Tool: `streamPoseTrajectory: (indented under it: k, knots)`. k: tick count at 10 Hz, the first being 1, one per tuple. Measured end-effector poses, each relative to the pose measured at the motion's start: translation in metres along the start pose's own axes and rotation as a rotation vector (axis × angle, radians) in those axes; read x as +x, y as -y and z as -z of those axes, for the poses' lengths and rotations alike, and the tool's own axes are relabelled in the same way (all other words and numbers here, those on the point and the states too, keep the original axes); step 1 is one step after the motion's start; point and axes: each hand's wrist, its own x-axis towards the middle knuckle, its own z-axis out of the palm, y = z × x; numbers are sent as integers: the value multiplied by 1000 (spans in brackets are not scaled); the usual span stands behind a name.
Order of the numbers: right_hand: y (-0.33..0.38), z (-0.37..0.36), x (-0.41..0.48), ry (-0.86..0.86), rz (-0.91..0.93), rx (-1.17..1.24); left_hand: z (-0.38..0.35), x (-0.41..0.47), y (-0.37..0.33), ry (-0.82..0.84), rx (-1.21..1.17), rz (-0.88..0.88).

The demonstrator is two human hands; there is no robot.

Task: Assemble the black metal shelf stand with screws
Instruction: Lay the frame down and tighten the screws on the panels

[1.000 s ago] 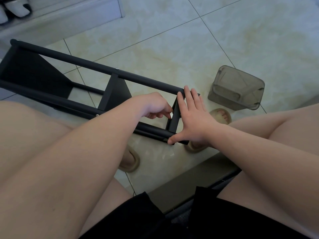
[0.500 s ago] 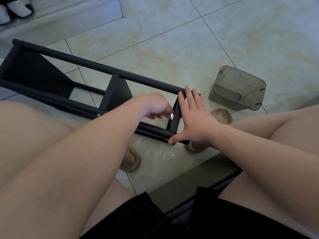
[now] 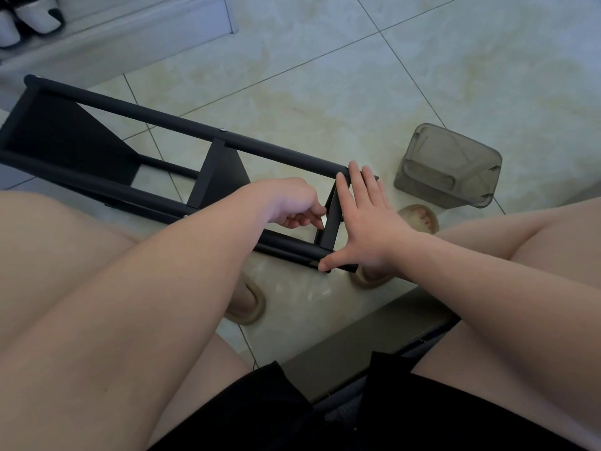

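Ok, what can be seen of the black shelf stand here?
The black shelf stand lies on its side on the tiled floor, running from upper left to centre. Matte black metal: long round tubes joined by three flat panels, with small silver screw heads at the joints. The right hand presses flat against the end panel, thumb at the near tube's tip; the left hand, fingers curled, touches that panel's inner side. Whether it holds anything is hidden.

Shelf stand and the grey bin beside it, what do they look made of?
The shelf stand looks like metal with a matte black coating: thin round tubes, flat panels, little sheen. The grey bin is probably smoky translucent plastic: its inner shapes show through the walls.
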Motion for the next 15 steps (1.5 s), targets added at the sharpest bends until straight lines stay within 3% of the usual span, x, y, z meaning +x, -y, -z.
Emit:
streamPoseTrajectory:
  k: [10,12,15]
  knots:
    - [-3,-4,2,1,1,10,12,-17,15,67,445,-130]
    - [-4,-6,4,-7,-5,2,11,-16,18,52,654,-137]
    - [-5,-5,8,-4,-4,-4,24,-23,9,-36,560,-146]
